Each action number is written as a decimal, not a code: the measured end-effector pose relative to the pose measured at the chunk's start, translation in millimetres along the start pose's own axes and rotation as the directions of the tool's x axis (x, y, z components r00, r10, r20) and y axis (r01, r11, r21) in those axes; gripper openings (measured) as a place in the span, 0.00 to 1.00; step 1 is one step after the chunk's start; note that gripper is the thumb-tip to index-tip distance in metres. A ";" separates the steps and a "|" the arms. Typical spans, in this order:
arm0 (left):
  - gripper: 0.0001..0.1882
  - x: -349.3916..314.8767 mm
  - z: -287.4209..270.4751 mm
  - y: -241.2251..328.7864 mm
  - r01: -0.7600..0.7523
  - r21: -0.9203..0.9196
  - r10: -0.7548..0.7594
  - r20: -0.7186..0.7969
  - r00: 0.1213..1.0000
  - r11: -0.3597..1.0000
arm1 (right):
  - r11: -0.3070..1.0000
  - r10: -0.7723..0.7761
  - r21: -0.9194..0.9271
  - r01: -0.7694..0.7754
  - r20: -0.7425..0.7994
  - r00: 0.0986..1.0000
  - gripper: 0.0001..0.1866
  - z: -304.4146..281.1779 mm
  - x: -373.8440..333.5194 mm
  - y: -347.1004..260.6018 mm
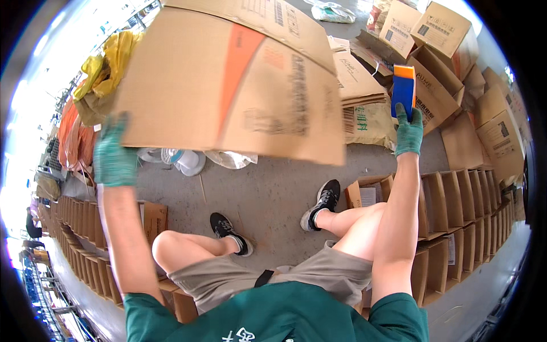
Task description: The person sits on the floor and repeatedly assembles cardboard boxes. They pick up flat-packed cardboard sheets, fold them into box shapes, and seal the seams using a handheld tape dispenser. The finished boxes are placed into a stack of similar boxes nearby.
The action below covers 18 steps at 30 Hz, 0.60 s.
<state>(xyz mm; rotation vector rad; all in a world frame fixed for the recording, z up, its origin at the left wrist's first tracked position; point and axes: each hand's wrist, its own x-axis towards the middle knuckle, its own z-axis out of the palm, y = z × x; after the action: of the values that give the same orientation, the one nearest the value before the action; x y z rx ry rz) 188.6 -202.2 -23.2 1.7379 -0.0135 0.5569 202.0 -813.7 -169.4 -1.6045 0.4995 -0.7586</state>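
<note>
My left hand, in a green knitted glove and smeared by motion, grips the lower left corner of a large flattened cardboard box. The box hangs tilted above the floor, with an orange stripe and dark print on its face. My right hand, gloved the same way, is held out to the right with its fingers closed round a small box-shaped thing, blue on its broad side and orange at the top. Beside it lies a stack of flattened cartons.
Rows of open cardboard cartons stand at my right, and more rows at my left. Loose cartons pile up at the far right. Yellow and orange sacks stand at the left. A white fan-like object sits on the floor.
</note>
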 end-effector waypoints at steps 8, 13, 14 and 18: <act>0.24 -4.4 -260.8 135.5 -0.123 0.115 0.163 -0.465 0.870 0.986 | 1.000 0.005 -0.008 -0.004 0.148 0.989 0.24 64.5 22.3 55.2; 0.27 -59.6 -330.8 199.5 -0.089 0.319 0.212 -0.374 0.903 0.944 | 0.931 -0.139 -0.285 0.226 0.297 0.945 0.29 166.5 26.7 55.8; 0.27 -68.0 -353.7 197.9 -0.116 0.275 0.219 -0.381 0.899 0.954 | 0.880 -0.174 -0.362 0.306 0.353 0.919 0.29 188.9 29.5 60.4; 0.26 -105.3 -468.1 179.6 -0.208 0.060 0.210 -0.499 0.841 0.976 | 0.640 -0.052 -0.598 0.482 0.592 0.804 0.31 255.2 3.9 53.6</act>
<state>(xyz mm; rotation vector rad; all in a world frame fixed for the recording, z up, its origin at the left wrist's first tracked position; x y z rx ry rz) -125.9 155.3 165.9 1.5562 0.1698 1.1644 392.5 -648.1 -235.1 -2.6063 0.1202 -0.2790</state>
